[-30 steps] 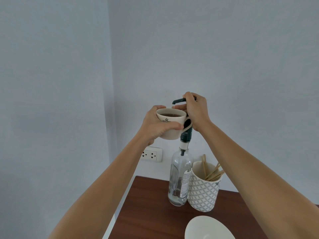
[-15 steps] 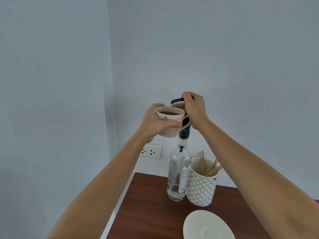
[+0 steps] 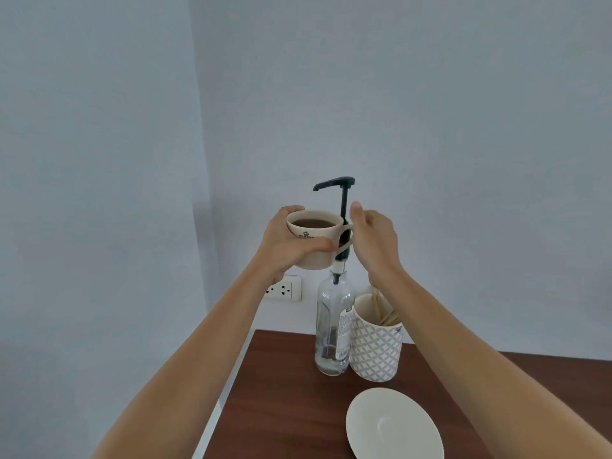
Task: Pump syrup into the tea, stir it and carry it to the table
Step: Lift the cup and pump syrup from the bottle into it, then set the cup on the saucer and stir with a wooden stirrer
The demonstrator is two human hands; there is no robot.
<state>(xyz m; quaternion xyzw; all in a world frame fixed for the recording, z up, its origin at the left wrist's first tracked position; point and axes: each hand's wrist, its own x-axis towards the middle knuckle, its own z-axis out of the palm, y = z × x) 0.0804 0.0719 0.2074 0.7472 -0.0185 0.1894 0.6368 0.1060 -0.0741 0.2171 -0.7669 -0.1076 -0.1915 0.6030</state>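
Observation:
My left hand [image 3: 287, 246] grips a cream cup of dark tea [image 3: 314, 228], held in the air just below and left of the black pump spout [image 3: 332, 183]. The pump stands fully raised on a clear glass syrup bottle [image 3: 332, 329] that rests on the brown counter. My right hand [image 3: 376, 240] hovers beside the pump stem, right of the cup handle, fingers loosely apart and holding nothing. A patterned white holder [image 3: 376, 346] with wooden stir sticks [image 3: 381, 309] stands right of the bottle.
A white saucer [image 3: 394, 425] lies on the brown counter [image 3: 284, 399] near its front. A wall socket [image 3: 284, 288] sits behind the cup. Grey walls meet in a corner at the left, and the counter's left edge runs along the wall.
My right hand has come off the pump head and dropped to the side; the pump has risen to full height. The cup stays under the spout.

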